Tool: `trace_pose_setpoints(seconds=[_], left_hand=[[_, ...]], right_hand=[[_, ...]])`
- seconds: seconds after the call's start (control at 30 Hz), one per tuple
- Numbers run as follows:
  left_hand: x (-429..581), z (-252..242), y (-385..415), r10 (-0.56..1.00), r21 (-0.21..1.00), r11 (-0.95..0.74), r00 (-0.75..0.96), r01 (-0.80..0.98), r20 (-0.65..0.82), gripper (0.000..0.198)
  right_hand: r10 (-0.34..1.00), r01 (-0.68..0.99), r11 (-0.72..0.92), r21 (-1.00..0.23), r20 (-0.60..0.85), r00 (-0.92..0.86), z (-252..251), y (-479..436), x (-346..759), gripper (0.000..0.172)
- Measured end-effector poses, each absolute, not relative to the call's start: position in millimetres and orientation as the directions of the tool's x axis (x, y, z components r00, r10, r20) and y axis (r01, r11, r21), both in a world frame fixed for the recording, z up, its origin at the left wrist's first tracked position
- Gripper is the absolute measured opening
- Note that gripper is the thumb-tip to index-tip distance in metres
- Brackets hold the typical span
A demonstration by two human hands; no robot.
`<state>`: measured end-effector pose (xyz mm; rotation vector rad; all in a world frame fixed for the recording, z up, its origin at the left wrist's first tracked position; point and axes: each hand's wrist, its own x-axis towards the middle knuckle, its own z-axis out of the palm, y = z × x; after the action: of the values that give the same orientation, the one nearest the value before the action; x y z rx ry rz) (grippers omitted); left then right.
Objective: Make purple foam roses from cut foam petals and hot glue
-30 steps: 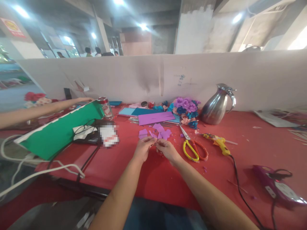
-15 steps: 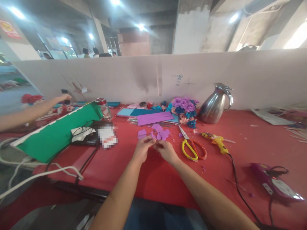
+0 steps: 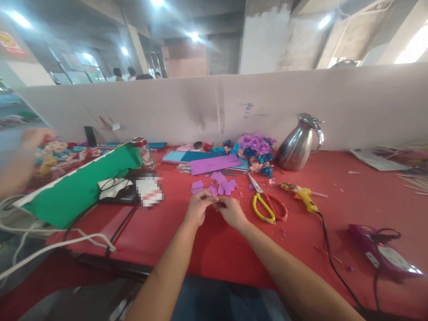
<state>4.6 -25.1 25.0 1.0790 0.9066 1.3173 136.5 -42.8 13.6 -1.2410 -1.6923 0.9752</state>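
Note:
Low over the red table, my left hand (image 3: 198, 208) pinches a small purple paper petal (image 3: 213, 191) between thumb and fingers. My right hand (image 3: 231, 212) is closed right beside it, fingertips meeting those of the left; whatever is in them is hidden. Just beyond my fingers lie loose purple paper petals (image 3: 224, 183). Behind these, a purple paper strip (image 3: 214, 165) rests on blue sheets (image 3: 200, 156). Scissors (image 3: 264, 203) with one yellow and one red handle lie to the right of my right hand.
A yellow glue gun (image 3: 305, 198) with a cord lies right of the scissors. Paper flowers (image 3: 256, 145) and a steel jug (image 3: 298, 145) stand at the back. A purple power box (image 3: 381, 252) sits far right. Leftward are a green board (image 3: 83, 191), a glass jar (image 3: 146, 154) and a co-worker's arm (image 3: 20, 165).
My hands stay almost in place; the purple petal between them now shows lower and at a different angle. The co-worker's arm on the left has drawn back from the partition.

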Motion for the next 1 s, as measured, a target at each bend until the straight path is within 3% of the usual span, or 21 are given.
trace_pose_setpoints(seconds=[0.33,0.57,0.8,1.0], left_hand=[[2.9,23.6,-22.9,0.991,0.943,0.073,0.127,-0.325,-0.033,0.023],[3.0,24.8,-24.2,0.995,0.975,-0.061,0.071,-0.213,0.077,0.019],[4.3,25.1,-22.5,0.993,0.929,0.086,0.107,-0.359,-0.051,0.034],[2.7,20.7,-20.8,0.996,0.929,0.068,0.080,-0.363,-0.041,0.027]], right_hand=[[0.974,0.361,0.209,-0.909,0.159,-0.163,14.9,-42.0,137.6,0.020],[0.977,0.387,0.171,-0.906,0.105,-0.185,15.4,-44.5,137.8,0.020],[0.976,0.311,0.183,-0.933,0.134,-0.173,16.1,-41.8,138.9,0.016],[0.977,0.386,0.179,-0.905,0.117,-0.178,18.2,-43.5,138.0,0.019]])
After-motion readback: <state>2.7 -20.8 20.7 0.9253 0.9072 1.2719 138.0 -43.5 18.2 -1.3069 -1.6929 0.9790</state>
